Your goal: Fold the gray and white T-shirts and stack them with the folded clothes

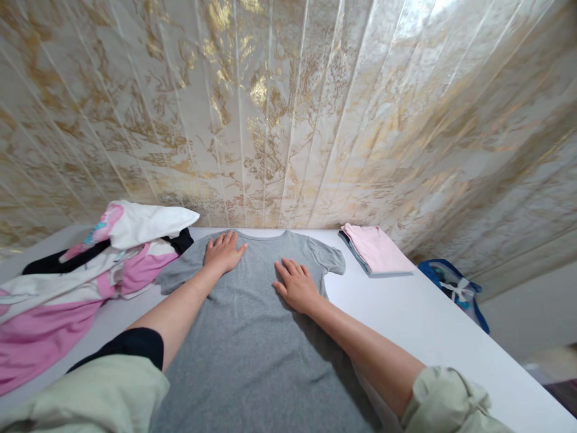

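A grey short-sleeved T-shirt lies spread on the white table, its neckline toward the far edge. My left hand rests flat on the shirt near the left shoulder, fingers stretched out. Lower on the chest, toward the right side, my right hand lies palm down with its fingers extended. Neither hand grips the cloth. Soft wrinkles cross the shirt below the hands, and its near end runs out of view at the bottom.
Left of the shirt is a loose heap of pink, white and black clothes. At the back right sits a folded pink garment on top of grey ones. A blue-trimmed clear bag stands beyond the right table edge. A gold-patterned curtain hangs behind.
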`<state>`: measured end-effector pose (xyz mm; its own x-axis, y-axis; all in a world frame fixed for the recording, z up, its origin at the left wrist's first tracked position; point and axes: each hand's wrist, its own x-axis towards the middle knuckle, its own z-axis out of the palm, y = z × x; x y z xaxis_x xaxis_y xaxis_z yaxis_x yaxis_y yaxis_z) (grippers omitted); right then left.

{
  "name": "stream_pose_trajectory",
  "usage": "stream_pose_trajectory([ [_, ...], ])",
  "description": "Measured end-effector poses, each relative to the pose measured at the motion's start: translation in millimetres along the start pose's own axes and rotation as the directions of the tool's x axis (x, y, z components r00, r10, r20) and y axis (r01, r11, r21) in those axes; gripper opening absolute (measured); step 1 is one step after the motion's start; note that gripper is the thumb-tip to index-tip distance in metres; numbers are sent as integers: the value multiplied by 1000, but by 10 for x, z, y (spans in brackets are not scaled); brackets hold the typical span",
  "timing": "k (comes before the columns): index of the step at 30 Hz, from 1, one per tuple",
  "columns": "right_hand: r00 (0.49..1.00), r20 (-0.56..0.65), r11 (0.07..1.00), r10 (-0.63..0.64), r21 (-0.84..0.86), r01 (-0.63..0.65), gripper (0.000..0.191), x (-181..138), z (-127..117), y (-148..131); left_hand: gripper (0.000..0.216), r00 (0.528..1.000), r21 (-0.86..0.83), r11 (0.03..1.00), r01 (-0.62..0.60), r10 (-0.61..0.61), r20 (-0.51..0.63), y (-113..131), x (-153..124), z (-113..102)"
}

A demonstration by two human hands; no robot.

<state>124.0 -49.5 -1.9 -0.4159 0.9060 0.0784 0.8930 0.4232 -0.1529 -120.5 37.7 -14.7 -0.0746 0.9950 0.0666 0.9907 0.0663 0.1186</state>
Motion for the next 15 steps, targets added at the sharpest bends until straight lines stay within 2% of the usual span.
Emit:
stream_pose_trajectory([
  [6, 985, 106, 976, -139, 185, 118, 50, -1042, -294, -137, 69, 999, -21, 1000, -19, 20, 50, -24, 53, -115],
  [8, 972, 130, 948, -197, 279, 155, 48, -1367, -426, -115, 67, 999, -27, 999, -44, 45, 22, 99, -2, -179],
  [10, 968, 135, 913, -212, 380, 147, 40, -1637, -529, -36, 60, 992, -38, 992, -124, 123, -26, 345, -117, -207],
  [11, 979, 114, 904, -168, 415, 107, 36, -1750, -560, 22, 57, 981, -47, 981, -189, 187, -44, 511, -191, -200],
  [13, 998, 59, 899, 11, 437, -35, 30, -1943, -578, 152, 51, 934, -82, 930, -357, 355, -36, 890, -349, -148],
  [15, 980, 35, 894, 197, 405, -194, 24, -2110, -538, 246, 47, 869, -126, 862, -492, 494, -13, 1267, -481, -61],
])
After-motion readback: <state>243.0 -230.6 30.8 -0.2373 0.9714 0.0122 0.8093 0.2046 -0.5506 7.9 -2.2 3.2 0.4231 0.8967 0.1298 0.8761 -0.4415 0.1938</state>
